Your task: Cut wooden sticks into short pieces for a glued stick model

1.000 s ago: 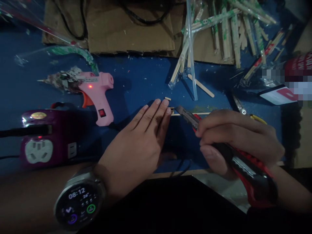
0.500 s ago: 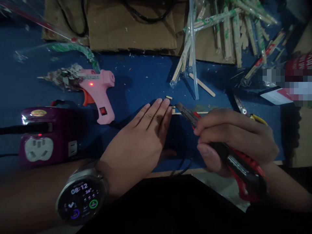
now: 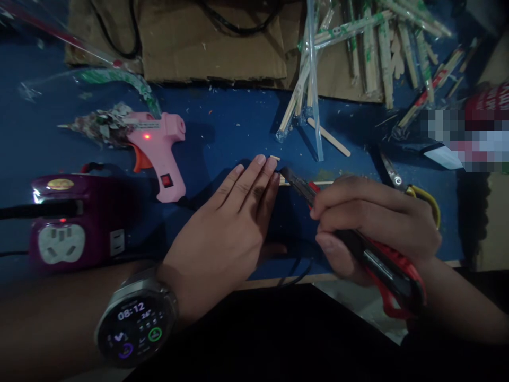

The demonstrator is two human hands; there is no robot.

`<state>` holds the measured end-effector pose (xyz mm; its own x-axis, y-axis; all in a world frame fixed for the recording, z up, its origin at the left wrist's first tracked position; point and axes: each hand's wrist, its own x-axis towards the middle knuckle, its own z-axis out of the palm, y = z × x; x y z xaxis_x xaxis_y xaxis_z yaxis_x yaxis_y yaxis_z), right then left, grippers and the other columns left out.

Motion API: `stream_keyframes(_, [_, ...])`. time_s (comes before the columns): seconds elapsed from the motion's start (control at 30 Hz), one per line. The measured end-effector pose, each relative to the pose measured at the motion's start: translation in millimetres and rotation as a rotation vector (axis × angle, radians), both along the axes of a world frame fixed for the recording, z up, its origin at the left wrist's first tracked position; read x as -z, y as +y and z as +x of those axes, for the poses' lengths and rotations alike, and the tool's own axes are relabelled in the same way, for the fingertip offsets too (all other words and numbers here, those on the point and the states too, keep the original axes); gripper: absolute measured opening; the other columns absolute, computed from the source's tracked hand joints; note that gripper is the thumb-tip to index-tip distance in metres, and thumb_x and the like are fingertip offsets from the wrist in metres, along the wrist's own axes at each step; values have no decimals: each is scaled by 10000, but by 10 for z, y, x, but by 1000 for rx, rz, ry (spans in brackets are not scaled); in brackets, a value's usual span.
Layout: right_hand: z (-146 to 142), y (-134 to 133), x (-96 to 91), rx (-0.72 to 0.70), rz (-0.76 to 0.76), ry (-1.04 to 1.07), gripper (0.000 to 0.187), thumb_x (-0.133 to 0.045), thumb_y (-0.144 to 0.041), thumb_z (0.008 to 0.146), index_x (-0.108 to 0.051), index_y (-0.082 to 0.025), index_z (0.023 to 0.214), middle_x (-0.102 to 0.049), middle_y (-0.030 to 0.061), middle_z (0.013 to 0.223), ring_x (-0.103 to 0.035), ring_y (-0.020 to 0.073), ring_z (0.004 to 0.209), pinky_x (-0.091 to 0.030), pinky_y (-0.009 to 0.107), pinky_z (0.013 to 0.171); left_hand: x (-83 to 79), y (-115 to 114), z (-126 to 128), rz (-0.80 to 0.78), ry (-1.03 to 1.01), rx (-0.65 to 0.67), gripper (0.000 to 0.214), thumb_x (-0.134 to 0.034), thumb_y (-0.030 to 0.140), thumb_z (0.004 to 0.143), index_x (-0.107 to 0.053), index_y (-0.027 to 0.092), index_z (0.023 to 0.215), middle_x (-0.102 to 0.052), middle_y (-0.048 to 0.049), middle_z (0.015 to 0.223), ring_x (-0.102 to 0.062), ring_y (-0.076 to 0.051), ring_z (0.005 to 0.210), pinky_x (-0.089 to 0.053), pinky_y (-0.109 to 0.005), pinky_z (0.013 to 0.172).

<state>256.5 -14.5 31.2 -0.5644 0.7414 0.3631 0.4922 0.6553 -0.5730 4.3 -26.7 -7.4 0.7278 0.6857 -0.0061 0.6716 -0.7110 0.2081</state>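
Observation:
My left hand [image 3: 222, 228] lies flat on the blue tabletop, its fingers stretched out and close together. Under its fingertips are thin wooden sticks [image 3: 283, 180], mostly covered, so their number cannot be told. One stick [image 3: 326, 183] runs right, beneath the knife and towards my other hand. A red and black utility knife [image 3: 379, 268] is wrapped in my right hand [image 3: 382, 223]. Its dark blade end [image 3: 293, 178] is at the sticks, just right of my left fingertips; whether it touches them I cannot tell. A short cut piece of wood [image 3: 274, 158] lies just beyond those fingertips.
A pink glue gun [image 3: 170, 154] with a red light lies left, above a purple power socket [image 3: 97, 233]. Wrapped chopsticks [image 3: 369, 58] are heaped on cardboard [image 3: 214, 48] at the back. A flat wooden stick [image 3: 330, 138] and yellow-handled scissors [image 3: 429, 199] lie to the right.
My right hand and the knife have moved slightly left, bringing the blade nearer my left fingertips. The left hand stays in nearly the same place.

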Motion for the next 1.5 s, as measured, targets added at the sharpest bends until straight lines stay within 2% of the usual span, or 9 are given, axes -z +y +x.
stream_keyframes(0.3, [25, -16, -31, 15, 41, -30, 87, -713, -166, 1016, -710, -231, 957, -787, 63, 1033, -793, 200, 867, -697, 365, 854, -13, 11, -10, -29, 18, 2, 924, -548, 527, 1166, -234, -87, 1781, -245, -366, 1856, -218, -455, 1777, -332, -642, 1433])
stream_keyframes(0.6, [10, -35, -9, 2, 46, -27, 46, -749, -183, 993, -733, -195, 952, -801, 59, 1037, -802, 159, 921, -685, 281, 910, 6, 6, -14, 60, 37, 28, 983, -552, 597, 1157, -282, -150, 1736, -296, -400, 1825, -310, -490, 1742, -382, -619, 1410])
stream_keyframes(0.8, [-15, -70, -14, -13, 62, -71, 50, -760, -185, 986, -724, -210, 961, -793, 53, 1030, -805, 174, 929, -695, 295, 917, 8, 10, -15, 65, 25, 37, 937, -513, 562, 1176, -283, -158, 1730, -318, -402, 1816, -329, -492, 1732, -405, -618, 1396])
stream_keyframes(1.0, [-48, -123, -85, 3, 54, -170, 68, -746, -168, 1000, -711, -222, 979, -800, 39, 1043, -802, 164, 893, -702, 292, 864, -27, 18, 2, -16, 20, 26, 917, -549, 514, 1167, -285, -160, 1731, -277, -406, 1825, -273, -493, 1749, -365, -630, 1421])
stream_keyframes(1.23, [-81, -104, -25, -162, 179, -216, 90, -741, -107, 956, -733, -186, 915, -814, 80, 983, -764, 191, 825, -709, 345, 792, -62, 22, 15, -73, 11, -5, 813, -515, 408, 1170, -299, -117, 1751, -239, -355, 1852, -227, -454, 1770, -332, -616, 1444])
stream_keyframes(1.4, [-100, -169, 33, -190, 213, -230, 67, -746, -97, 940, -762, -161, 926, -879, 140, 1142, -826, 221, 977, -724, 371, 867, -36, 2, 11, -38, -21, -4, 748, -462, 276, 1149, -284, -141, 1744, -241, -371, 1844, -249, -467, 1760, -355, -631, 1430])
stream_keyframes(1.5, [-115, -213, 55, -184, 253, -242, 90, -743, -93, 947, -771, -171, 909, -886, 114, 1046, -828, 227, 964, -732, 373, 807, -25, -3, 9, -44, -24, -9, 727, -427, 242, 1140, -285, -135, 1745, -241, -362, 1849, -237, -451, 1767, -358, -633, 1428])
